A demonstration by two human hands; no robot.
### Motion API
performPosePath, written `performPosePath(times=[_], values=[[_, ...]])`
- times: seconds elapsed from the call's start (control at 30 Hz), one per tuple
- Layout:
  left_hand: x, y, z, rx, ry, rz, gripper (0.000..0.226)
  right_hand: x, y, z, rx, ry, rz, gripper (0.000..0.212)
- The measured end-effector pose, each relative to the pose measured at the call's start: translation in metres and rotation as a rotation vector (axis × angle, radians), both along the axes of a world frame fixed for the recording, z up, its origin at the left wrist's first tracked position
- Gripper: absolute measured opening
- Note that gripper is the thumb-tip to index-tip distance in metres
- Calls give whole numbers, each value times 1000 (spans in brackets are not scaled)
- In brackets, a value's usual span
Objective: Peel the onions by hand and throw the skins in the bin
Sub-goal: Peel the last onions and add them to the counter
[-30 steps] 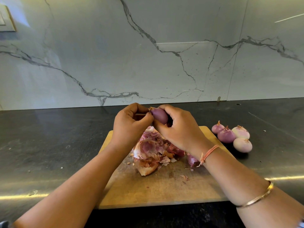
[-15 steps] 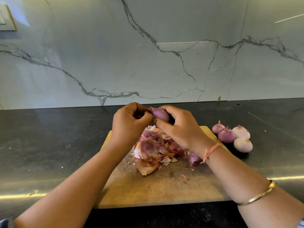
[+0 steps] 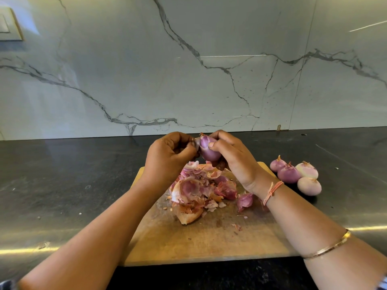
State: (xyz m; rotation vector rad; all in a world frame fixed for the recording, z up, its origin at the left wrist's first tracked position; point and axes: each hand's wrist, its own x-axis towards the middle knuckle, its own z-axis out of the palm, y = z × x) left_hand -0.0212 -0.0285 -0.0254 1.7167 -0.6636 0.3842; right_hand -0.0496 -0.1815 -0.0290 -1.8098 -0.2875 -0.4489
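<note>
Right now the small red onion [image 3: 207, 149] is held in the air, at twelve o'clock from the heap of skins [image 3: 201, 191] on the wooden cutting board [image 3: 209, 243]. The right hand [image 3: 232, 156] has thumb and fingers curled round the bulb. The left hand [image 3: 167, 158], fingers curled tight, pinches a loose flap of skin on the onion's nine o'clock side. Four peeled onions [image 3: 297, 174] lie together on the dark counter [image 3: 62, 185], at three o'clock from the heap. I'd worry the thin skin tears off short and leaves shreds, or the slick bulb squirts out of the grip and rolls off. No bin is in sight, so carrying that flaky heap may scatter bits.
</note>
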Motion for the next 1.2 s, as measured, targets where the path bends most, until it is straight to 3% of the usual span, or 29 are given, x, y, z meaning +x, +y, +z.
performPosePath(times=[0.13,0.33,0.5,0.7,1.0,1.2], values=[[0,-1,-1,-4,7,-38,17,1,1,1,30,4,-9,41],[-2,-3,0,-12,29,-84,13,3,2,0,53,8,-22,24],[-2,-3,-1,-10,48,-121,15,0,2,1,210,144,53,30],[6,-1,-9,162,-117,42,25,-1,-1,3,378,219,177,36],[12,1,-11,240,-170,132,11,-1,-1,5,501,187,242,41],[11,5,-9,233,-148,121,16,-4,-7,9,537,144,161,23]])
